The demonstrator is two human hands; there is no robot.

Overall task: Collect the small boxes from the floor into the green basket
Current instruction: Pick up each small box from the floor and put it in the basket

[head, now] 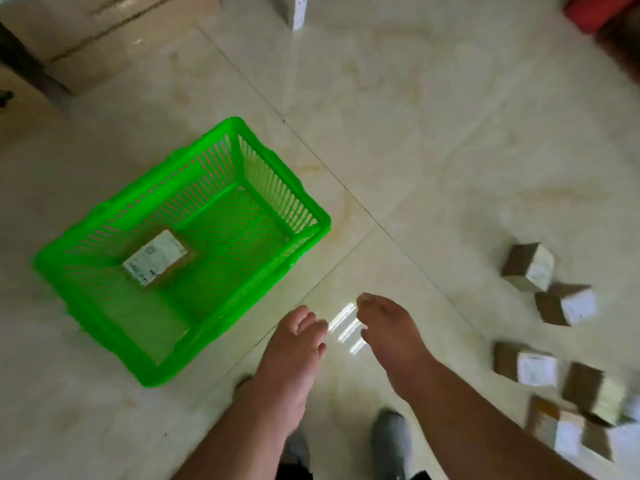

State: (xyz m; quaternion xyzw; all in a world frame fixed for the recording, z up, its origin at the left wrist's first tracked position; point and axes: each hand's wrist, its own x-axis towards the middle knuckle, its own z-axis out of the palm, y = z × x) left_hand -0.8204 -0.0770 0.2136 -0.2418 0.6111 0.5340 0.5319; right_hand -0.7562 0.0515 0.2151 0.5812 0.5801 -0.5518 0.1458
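Nearest my view, grey-socked feet stand on the glossy cream tile floor. Above them I see my left hand and right hand hanging empty, fingers loosely curled, just right of the green basket. One small box lies inside it, white label up, its print too blurred to read. At right, loose small boxes lie scattered, labels equally illegible. Far right, something red shows.
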